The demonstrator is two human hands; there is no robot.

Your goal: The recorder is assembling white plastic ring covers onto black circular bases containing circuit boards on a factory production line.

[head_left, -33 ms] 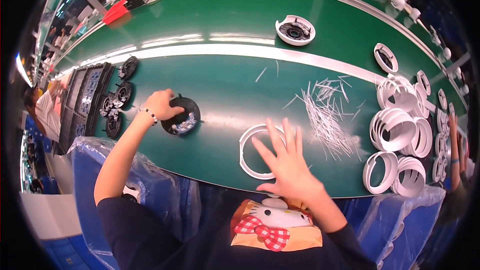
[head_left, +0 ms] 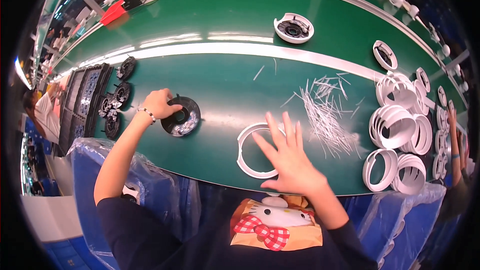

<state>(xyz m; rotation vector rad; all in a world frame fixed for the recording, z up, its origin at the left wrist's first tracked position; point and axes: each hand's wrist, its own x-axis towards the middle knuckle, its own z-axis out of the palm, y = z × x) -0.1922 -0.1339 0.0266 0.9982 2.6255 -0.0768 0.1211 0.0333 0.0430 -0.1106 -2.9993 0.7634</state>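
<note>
My left hand [head_left: 160, 104] grips the upper left side of a round black disc part [head_left: 193, 116], its thumb over the top near the central hole. The disc sits at the green bench surface, with shiny pieces along its lower part. My right hand [head_left: 292, 167] is spread open, palm down, over the right side of a white ring [head_left: 240, 152]. Its fingers are apart and hide part of the rim; whether they touch it I cannot tell.
Thin white strips [head_left: 325, 117] lie heaped right of centre. White rings [head_left: 392, 126] stand stacked farther right. Several black discs [head_left: 114, 126] rest beside a dark tray [head_left: 80, 102] at left. Beyond a pale rail, a white housing [head_left: 294, 29] sits. A co-worker's hand [head_left: 452, 112] shows far right.
The black disc has tilted or turned in my left hand, so its central hole now shows clearly. My right hand has shifted slightly, still spread over the ring.
</note>
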